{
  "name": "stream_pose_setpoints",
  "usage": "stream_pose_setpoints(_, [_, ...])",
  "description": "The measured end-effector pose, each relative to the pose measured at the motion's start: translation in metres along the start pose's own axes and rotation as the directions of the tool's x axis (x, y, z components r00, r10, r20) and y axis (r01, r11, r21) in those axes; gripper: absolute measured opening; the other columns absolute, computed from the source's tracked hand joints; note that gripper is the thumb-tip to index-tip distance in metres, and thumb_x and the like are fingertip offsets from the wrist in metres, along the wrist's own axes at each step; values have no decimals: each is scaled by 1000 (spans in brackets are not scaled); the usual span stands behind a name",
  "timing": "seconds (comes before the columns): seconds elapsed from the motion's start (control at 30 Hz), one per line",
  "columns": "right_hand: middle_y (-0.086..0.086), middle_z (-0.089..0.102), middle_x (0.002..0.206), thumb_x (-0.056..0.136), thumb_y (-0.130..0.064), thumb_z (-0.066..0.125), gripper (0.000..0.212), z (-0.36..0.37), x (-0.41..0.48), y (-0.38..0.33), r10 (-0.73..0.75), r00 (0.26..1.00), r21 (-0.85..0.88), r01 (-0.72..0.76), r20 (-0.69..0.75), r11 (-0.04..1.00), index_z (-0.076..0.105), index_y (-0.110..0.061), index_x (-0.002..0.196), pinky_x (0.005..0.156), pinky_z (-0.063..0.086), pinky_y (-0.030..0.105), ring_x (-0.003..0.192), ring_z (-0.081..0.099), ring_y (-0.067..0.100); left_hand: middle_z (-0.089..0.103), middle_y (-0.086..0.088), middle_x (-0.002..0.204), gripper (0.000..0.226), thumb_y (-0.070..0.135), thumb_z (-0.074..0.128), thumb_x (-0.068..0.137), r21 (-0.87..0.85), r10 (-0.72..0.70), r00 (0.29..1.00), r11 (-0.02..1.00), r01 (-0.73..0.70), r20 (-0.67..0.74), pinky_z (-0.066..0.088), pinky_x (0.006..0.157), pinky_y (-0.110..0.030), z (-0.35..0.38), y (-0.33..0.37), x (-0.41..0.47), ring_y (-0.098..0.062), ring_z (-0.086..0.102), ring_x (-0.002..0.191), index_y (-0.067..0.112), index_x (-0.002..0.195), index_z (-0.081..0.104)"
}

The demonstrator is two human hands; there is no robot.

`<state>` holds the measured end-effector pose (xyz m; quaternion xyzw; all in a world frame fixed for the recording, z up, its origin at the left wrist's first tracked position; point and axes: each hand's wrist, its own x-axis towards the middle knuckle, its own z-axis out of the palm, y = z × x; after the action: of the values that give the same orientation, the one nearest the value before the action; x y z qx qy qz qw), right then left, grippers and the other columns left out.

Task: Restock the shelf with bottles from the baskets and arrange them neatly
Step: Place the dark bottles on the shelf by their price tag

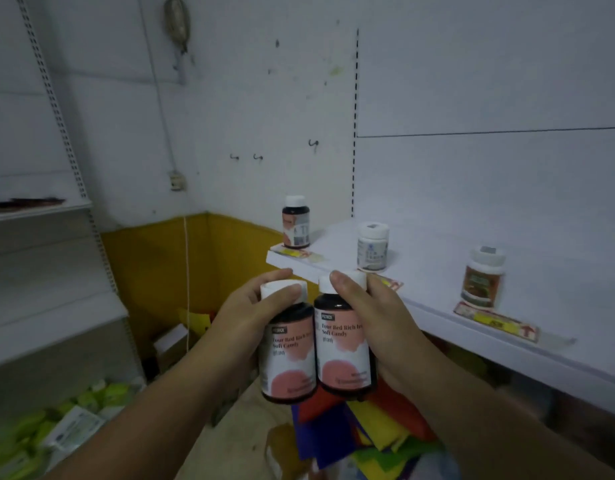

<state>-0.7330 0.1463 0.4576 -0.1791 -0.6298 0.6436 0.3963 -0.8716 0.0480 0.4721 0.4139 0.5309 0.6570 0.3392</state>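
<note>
1. Dark plastic, white-capped and wrapped in a pink-and-white label: the two soft-candy bottles I carry look rigid and fairly light, with glossy sides that could slip, so I judge the shoulder just under the cap the surest place to grip
2. My left hand (250, 306) is closed round the left bottle (288, 344), thumb across the cap and fingers curled behind the neck; the bottle hangs upright below it
3. My right hand (372, 313) is wrapped the same way round the right bottle (344, 341), forefinger over its cap, palm against the side
4. Both bottles touch side by side, held in front of the white shelf (437, 271) edge and slightly below it, not yet set down
5. On the shelf stand a matching dark bottle (295, 221) at the left corner, a white bottle (372, 245) near the front, and a brown-labelled bottle (483, 277) further right, well apart from one another
6. Price tags (496, 323) lie along the front lip; I would line my pair up beside the matching bottle
</note>
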Motion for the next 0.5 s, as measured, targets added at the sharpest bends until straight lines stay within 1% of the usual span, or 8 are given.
stream_pose_setpoints(0.1, [-4, 75, 96, 72, -52, 69, 33, 10, 42, 6, -20, 1000, 6, 20, 20, 1000, 69, -32, 98, 70, 58, 32, 88, 72, 14, 76, -2, 95, 50, 40, 73, 59, 42, 2, 1000, 999, -2, 0, 57, 60, -27, -20, 6, 36, -21, 73, 85, 27, 106, 66])
stream_pose_setpoints(0.13, [-4, 75, 95, 70, -53, 69, 34, 12, 54, 8, -24, 1000, 0, 24, 20, 1000, 69, -31, 97, 68, 57, 32, 87, 72, 14, 76, -3, 95, 47, 38, 73, 61, 36, -2, 1000, 999, 2, 1, 57, 59, -27, -26, 6, 48, -21, 73, 84, 27, 106, 67])
stream_pose_setpoints(0.23, [0, 75, 93, 63, -57, 69, 47, 16, 88, 15, -22, 1000, -12, 22, -5, 1000, 68, -25, 97, 70, 57, 35, 85, 72, 17, 76, -6, 95, 40, 36, 72, 64, 12, -11, 1000, 1000, 11, 15, 57, 60, -29, -41, 3, 81, -23, 73, 85, 26, 102, 68])
stream_pose_setpoints(0.3, [1, 75, 93, 67, -55, 70, 44, 17, 107, 19, -31, 999, -6, 31, -21, 999, 67, -23, 98, 68, 58, 32, 85, 72, 17, 76, -5, 95, 40, 39, 73, 61, 9, -5, 1000, 1000, 5, 27, 57, 63, -31, -49, 0, 103, -23, 73, 87, 27, 99, 69])
stream_pose_setpoints(0.37, [-1, 76, 93, 69, -54, 71, 42, 18, 124, 19, -45, 998, -12, 44, -48, 999, 67, -24, 99, 67, 58, 30, 85, 72, 16, 76, -2, 92, 41, 41, 74, 58, 0, 14, 998, 1000, -14, 60, 56, 60, -27, -55, -1, 126, -20, 73, 83, 27, 96, 70])
stream_pose_setpoints(0.43, [0, 75, 94, 64, -58, 72, 49, 19, 143, 20, -62, 994, -45, 58, -91, 997, 67, -24, 99, 71, 58, 37, 86, 72, 17, 76, -2, 89, 40, 40, 73, 59, -17, 35, 993, 999, -33, 111, 56, 59, -25, -62, 0, 150, -18, 73, 81, 25, 96, 70])
stream_pose_setpoints(0.5, [2, 75, 94, 63, -59, 71, 48, 24, 162, 19, -89, 986, -79, 78, -140, 994, 67, -24, 96, 74, 58, 42, 86, 72, 19, 76, -3, 90, 42, 38, 72, 61, -29, 59, 986, 998, -55, 158, 56, 61, -26, -70, 1, 176, -20, 72, 83, 21, 99, 69])
